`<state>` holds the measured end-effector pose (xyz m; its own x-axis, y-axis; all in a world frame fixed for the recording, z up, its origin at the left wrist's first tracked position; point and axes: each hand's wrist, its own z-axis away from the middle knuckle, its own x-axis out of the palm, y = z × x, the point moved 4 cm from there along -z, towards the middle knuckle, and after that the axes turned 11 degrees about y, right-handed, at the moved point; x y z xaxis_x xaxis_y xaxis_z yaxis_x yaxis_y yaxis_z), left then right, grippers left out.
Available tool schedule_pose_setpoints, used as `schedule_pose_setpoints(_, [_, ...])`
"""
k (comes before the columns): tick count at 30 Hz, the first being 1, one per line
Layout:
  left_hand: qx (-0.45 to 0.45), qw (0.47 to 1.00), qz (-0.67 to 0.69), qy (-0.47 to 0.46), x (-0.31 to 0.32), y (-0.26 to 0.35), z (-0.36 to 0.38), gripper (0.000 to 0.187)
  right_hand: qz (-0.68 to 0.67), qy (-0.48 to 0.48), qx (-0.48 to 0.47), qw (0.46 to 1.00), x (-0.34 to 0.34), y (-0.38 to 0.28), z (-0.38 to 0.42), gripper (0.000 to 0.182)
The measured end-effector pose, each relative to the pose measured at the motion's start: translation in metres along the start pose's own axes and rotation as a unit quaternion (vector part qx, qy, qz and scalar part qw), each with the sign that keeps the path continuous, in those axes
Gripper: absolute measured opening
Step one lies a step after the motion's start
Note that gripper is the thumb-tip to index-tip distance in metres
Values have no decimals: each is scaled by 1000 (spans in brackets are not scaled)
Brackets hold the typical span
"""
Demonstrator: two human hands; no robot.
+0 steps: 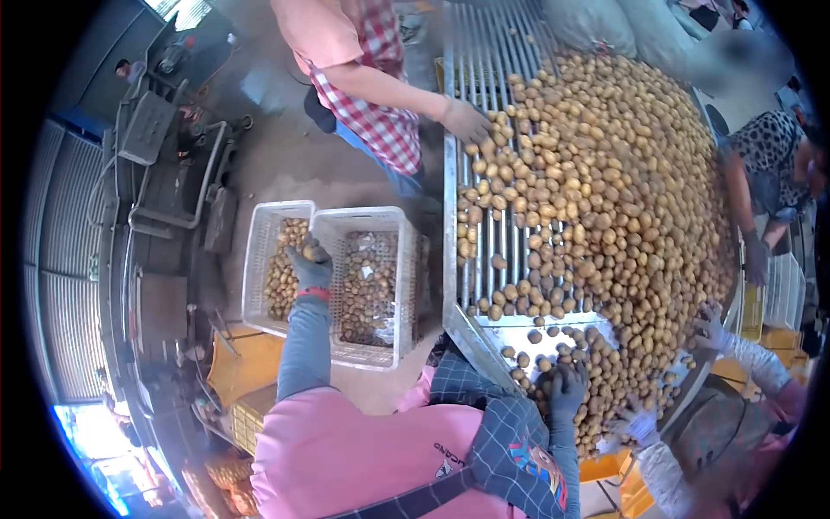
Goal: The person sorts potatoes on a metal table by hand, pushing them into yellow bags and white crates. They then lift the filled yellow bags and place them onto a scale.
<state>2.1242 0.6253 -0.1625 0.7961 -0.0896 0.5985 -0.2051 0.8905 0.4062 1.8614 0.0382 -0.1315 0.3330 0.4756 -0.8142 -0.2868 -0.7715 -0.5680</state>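
Observation:
My left hand (312, 265), in a grey glove with a red band at the wrist, is over the shared edge of two white plastic crates. Its fingers are closed around a potato (309, 253). Beneath it, the left crate (251, 275) holds potatoes, and the right crate (399, 298) contains potatoes with scraps of clear plastic. My right hand (567, 389), also gloved in grey, rests with fingers apart among darker potatoes (566, 353) at the near end of the sorting table (471, 333). A large heap of potatoes (631, 199) covers the table's slatted metal top.
Across the table's left side, a person's gloved hand (467, 120) touches the potatoes. Other people's gloved hands (638, 424) work along the right edge. Full white sacks (592, 24) lie at the far end. A yellow crate (255, 415) and metal machinery (160, 298) stand at left.

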Motion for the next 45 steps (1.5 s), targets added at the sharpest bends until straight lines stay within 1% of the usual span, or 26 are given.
schedule_pose_setpoints(2, [-41,986,-108,-122,21,-20,52,77,27,57,-146,987,-11,-41,-17,22])
schedule_pose_setpoints(3, [-106,979,-72,-160,24,-38,67,77,0,-4,-83,997,-18,-71,-38,20])
schedule_pose_setpoints(5, [-173,958,-99,-207,32,-75,86,76,-21,71,-258,963,-27,-121,-56,23])
schedule_pose_setpoints(6, [-226,933,-122,-253,39,-98,100,75,-120,7,-158,980,18,-80,-60,28])
schedule_pose_setpoints(9, [-328,863,-156,-351,55,-160,136,74,-31,-122,-193,973,64,-104,-66,35])
schedule_pose_setpoints(12, [-445,763,-124,-452,67,-202,174,78,4,-184,-331,926,75,-100,-34,41])
schedule_pose_setpoints(13, [-447,760,-136,-452,67,-213,179,78,13,-240,-304,922,74,-81,-18,39])
schedule_pose_setpoints(16, [-471,741,-202,-435,65,-237,205,69,22,-184,-266,946,33,-1,11,41])
schedule_pose_setpoints(17, [-269,727,-407,-484,61,-245,207,61,63,-180,-248,950,13,17,19,41])
schedule_pose_setpoints(19, [-85,609,-611,-499,42,-262,197,45,134,-133,-211,959,-21,46,25,39])
schedule_pose_setpoints(20, [-143,664,-625,-385,32,-274,215,39,165,-91,-200,961,-31,65,24,38])
schedule_pose_setpoints(21, [-36,569,-725,-385,19,-287,202,42,200,-64,-139,968,-32,92,22,35])
schedule_pose_setpoints(22, [332,327,-675,-572,-9,-301,146,53,232,-42,-82,968,-33,110,23,32])
schedule_pose_setpoints(24, [335,273,-710,-556,-15,-301,223,76,293,76,123,945,-50,110,19,25])
schedule_pose_setpoints(26, [391,135,-753,-512,-36,-312,245,80,205,18,248,947,-52,77,12,23])
schedule_pose_setpoints(27, [388,123,-748,-524,-46,-316,257,80,139,-1,161,977,-26,64,13,24])
schedule_pose_setpoints(29, [262,196,-726,-606,-67,-329,284,81,3,-27,-10,1000,13,37,50,28])
schedule_pose_setpoints(30, [159,113,-761,-618,-74,-342,302,85,-60,-33,-93,993,20,22,70,29])
schedule_pose_setpoints(32, [79,17,-718,-691,-116,-371,293,85,-60,-62,-6,996,0,37,97,32])
schedule_pose_setpoints(33, [77,6,-714,-696,-107,-378,305,85,-60,-102,70,991,-11,50,113,34])
schedule_pose_setpoints(34, [43,65,-670,-739,-88,-389,330,83,-25,-95,64,993,-14,71,122,35])
schedule_pose_setpoints(37, [107,300,-635,-704,-37,-467,305,62,72,-48,147,985,-39,101,148,34])
schedule_pose_setpoints(40, [409,248,-464,-746,93,-538,322,60,151,60,229,960,-64,101,163,31])
schedule_pose_setpoints(42, [479,137,-586,-639,144,-573,330,70,165,121,272,940,-73,85,171,29])
schedule_pose_setpoints(43, [478,133,-587,-640,148,-579,354,70,79,158,317,932,-78,76,177,27])
schedule_pose_setpoints(45, [435,-9,-680,-590,136,-588,387,73,-26,241,323,915,-84,62,188,26])
